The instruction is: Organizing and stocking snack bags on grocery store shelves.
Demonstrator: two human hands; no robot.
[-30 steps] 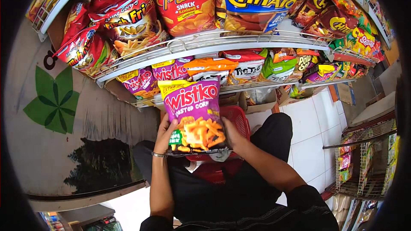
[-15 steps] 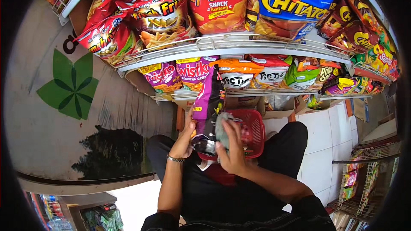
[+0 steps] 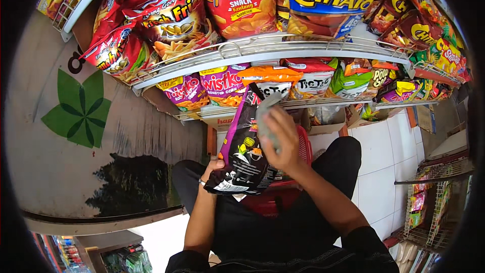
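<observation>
A black and purple snack bag [image 3: 241, 164] stands tilted above my lap, its dark printed back showing. My left hand [image 3: 211, 168] is closed on its lower left edge, with the thumb on the front and the other fingers hidden behind the bag. In my right hand [image 3: 284, 139] is a grey-green cloth [image 3: 267, 111], bunched under the fingers and lying against the upper right part of the bag. Partly hidden behind the bag and right arm is a red plastic basket [image 3: 304, 144] between my legs.
Ahead, a wire-railed shelf [image 3: 242, 45] carries red and blue chip bags [image 3: 328, 0]. Smaller snack bags [image 3: 313, 78] line the tier below, close to the held bag's top. Cardboard boxes [image 3: 326, 127] stand underneath. A glossy panel [image 3: 136, 121] is at left, a wire rack [image 3: 434, 197] at right.
The snack bag has turned from its narrow purple side to show its wide black back. My right hand has moved up along it with the cloth. The view has shifted slightly.
</observation>
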